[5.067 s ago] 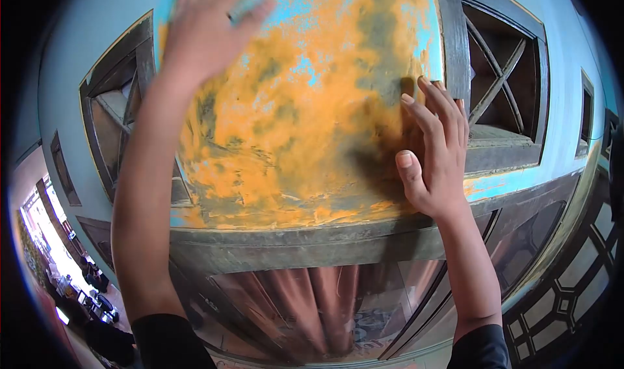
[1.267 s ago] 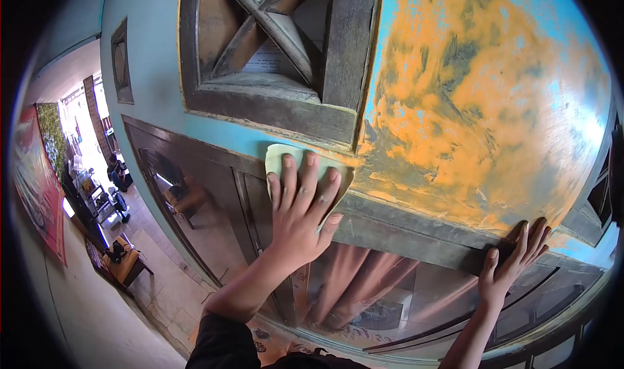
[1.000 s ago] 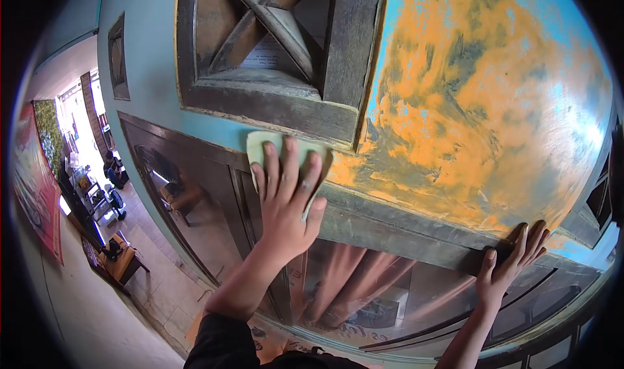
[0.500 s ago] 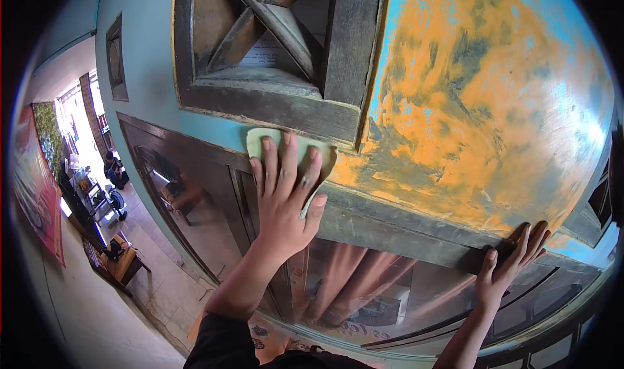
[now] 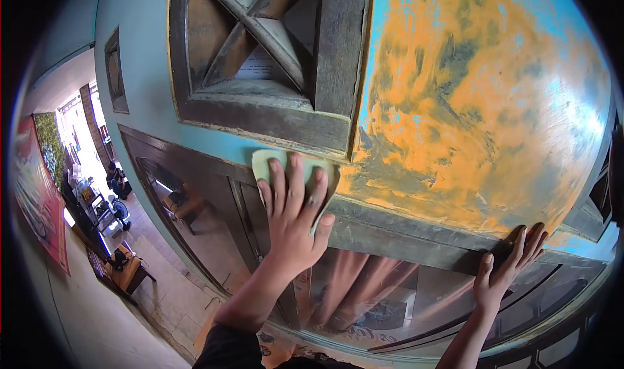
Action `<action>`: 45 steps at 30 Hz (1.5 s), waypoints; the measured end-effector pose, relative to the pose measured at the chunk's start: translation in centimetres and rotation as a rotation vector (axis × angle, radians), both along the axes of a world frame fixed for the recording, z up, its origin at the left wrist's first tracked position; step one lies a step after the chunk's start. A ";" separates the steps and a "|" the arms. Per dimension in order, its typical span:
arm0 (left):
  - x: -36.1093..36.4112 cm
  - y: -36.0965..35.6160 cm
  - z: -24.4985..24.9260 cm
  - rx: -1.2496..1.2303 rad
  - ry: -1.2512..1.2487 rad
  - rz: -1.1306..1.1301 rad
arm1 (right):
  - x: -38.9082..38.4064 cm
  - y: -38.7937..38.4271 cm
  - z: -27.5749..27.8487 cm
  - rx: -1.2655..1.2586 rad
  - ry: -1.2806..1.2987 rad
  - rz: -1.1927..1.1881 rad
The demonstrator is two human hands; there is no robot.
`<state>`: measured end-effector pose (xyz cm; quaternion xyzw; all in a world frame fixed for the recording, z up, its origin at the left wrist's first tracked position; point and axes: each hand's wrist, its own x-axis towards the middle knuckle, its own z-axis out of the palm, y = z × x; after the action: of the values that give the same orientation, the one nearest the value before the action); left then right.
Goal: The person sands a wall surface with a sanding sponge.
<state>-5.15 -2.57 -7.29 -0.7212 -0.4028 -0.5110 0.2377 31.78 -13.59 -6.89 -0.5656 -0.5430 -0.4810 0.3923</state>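
Under the spread fingers of my left hand [image 5: 292, 206] lies a pale green sheet [image 5: 263, 164], pressed flat against the dark wooden beam just below the cross-braced window frame [image 5: 273, 125]. The sheet's edges show around the fingers. My right hand [image 5: 510, 265] rests with fingers apart on the right part of the same beam [image 5: 409, 236], holding nothing. Above the beam, between both hands, is a wall panel [image 5: 455, 128] with orange and dark patches and bits of blue.
Below the beam are glass panes [image 5: 442, 291] with reddish curtains [image 5: 351, 278] behind. At the left, a passage holds a wooden table [image 5: 127, 271], a red banner [image 5: 39, 193] and a crouching person [image 5: 117, 179] in the distance. A small window [image 5: 116, 70] is on the blue wall.
My left hand and the sheet sit slightly lower and farther right in view. The camera view has shifted a little. My right hand stays at about the same place on the beam.
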 end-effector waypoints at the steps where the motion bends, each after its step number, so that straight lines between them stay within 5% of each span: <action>1: 0.0 0.2 -0.3 0.012 0.007 -0.001 | 0.0 0.0 0.0 0.001 0.000 -0.001; 22: -0.2 0.4 -0.3 0.051 0.014 -0.004 | -0.3 0.0 -0.5 0.005 0.028 0.026; 26: -0.9 -0.2 3.1 0.021 0.090 0.039 | -0.4 -0.1 -0.5 -0.001 0.031 0.022; 32: -0.3 0.0 0.2 0.052 0.103 0.030 | -0.5 -0.2 -0.4 -0.002 0.028 -0.004; 35: -0.5 0.0 1.5 0.050 0.111 0.032 | -1.6 -0.6 0.8 -0.025 -0.026 -0.132; 45: -1.3 0.3 2.0 0.049 0.131 0.032 | -4.7 1.2 6.9 -0.037 -0.202 -0.003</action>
<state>-6.45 -2.26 -5.28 -0.7405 -0.3852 -0.4685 0.2893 27.10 -12.43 0.04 -0.5220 -0.5878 -0.5261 0.3245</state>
